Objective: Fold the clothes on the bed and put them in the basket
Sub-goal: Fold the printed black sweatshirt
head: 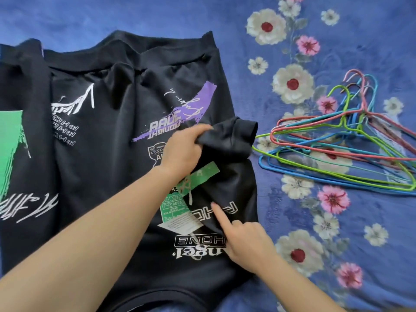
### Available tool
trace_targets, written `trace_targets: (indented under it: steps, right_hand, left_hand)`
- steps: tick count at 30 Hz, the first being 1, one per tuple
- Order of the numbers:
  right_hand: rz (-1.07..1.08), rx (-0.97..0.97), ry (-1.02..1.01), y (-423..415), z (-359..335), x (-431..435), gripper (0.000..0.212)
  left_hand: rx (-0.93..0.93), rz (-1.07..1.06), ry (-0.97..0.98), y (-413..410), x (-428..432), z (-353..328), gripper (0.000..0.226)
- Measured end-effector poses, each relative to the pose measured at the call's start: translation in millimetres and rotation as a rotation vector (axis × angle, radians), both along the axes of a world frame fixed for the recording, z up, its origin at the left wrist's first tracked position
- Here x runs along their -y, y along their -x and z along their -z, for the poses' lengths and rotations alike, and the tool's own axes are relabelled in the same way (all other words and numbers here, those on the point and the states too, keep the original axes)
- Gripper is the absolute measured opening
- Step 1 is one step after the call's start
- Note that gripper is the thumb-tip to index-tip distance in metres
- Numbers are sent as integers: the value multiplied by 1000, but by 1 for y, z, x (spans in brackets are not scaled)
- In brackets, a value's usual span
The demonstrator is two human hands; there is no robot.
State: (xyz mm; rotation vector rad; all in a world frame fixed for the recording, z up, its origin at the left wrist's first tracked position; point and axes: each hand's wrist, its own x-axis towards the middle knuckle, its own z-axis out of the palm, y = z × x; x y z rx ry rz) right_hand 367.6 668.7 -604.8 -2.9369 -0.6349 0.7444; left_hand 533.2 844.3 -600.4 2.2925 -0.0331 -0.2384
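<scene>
Black sweatshirt (108,167) is lying flat on the bed (315,244), taking up the left and middle of my view. Its long axis runs straight away from me: the ribbed hem band (135,52) is at the far end and the curved neckline (162,298) is right down by me, so all the printing reads upside down from where I'm standing. It's covered in graphics: a purple brush stroke (180,118) with lettering, white scribbly script, outlined block letters, green label-looking patches in the middle and a big green block at the left edge.

My left hand (182,152) has its fingers curled round the right sleeve (227,143), bunching it just short of the cuff (246,128), which points off to the right. My right hand (247,239) is lower down on the same side, index finger (219,213) straight and pressing the fabric, other fingers tucked in.

The bed cover is blue with white and pink flowers, and a heap of coloured wire hangers (337,154) is just to the right of the sleeve.
</scene>
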Motion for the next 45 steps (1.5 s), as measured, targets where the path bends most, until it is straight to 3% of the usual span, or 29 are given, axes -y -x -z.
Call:
trace_targets:
  steps: [2, 4, 6, 10, 15, 19, 23, 25, 27, 28, 31, 34, 36, 41, 45]
  right_hand:
    - [85, -28, 38, 5, 0, 14, 118]
    - [146, -65, 63, 11, -2, 22, 125]
    - [153, -110, 76, 15, -4, 23, 123]
    - [90, -109, 84, 10, -5, 14, 97]
    - [-14, -71, 66, 0, -6, 14, 79]
    - [-104, -67, 42, 2, -14, 13, 68]
    - [225, -3, -74, -30, -22, -15, 36]
    - [326, 52, -206, -58, -25, -36, 28]
    - [338, 70, -307, -91, -27, -58, 44]
    - [359, 65, -332, -107, -27, -68, 46]
    - [534, 58, -420, -163, -22, -94, 34]
    - [683, 40, -512, -218, -17, -109, 34]
    - [724, -6, -527, -254, -10, -116, 40]
    - [773, 66, -528, -320, 11, -122, 56]
    - [986, 147, -607, -368, 27, -119, 68]
  left_hand:
    - [-92, -462, 494, -11, -6, -11, 32]
    - [-197, -891, 867, -13, -25, -16, 13]
    - [-353, -1097, 1078, 2, -51, -10, 26]
    - [-540, -1045, 1219, 28, -90, -1, 27]
    - [-481, -916, 1255, -5, -104, -11, 33]
    - [-505, -953, 1112, -9, -127, -3, 29]
    - [-497, -859, 896, -3, -155, 1, 29]
    - [-347, -804, 543, -2, -161, -1, 35]
    - [-232, -669, 116, -1, -165, 1, 44]
    - [-224, -617, 12, -2, -168, 2, 43]
    - [-241, -582, 121, -24, -182, -2, 27]
    - [-237, -480, 0, -56, -198, -3, 41]
    - [-290, -547, -86, -76, -212, 3, 46]
    - [-212, -734, -187, -116, -252, 10, 58]
    - [-169, -865, -302, -134, -282, 12, 61]
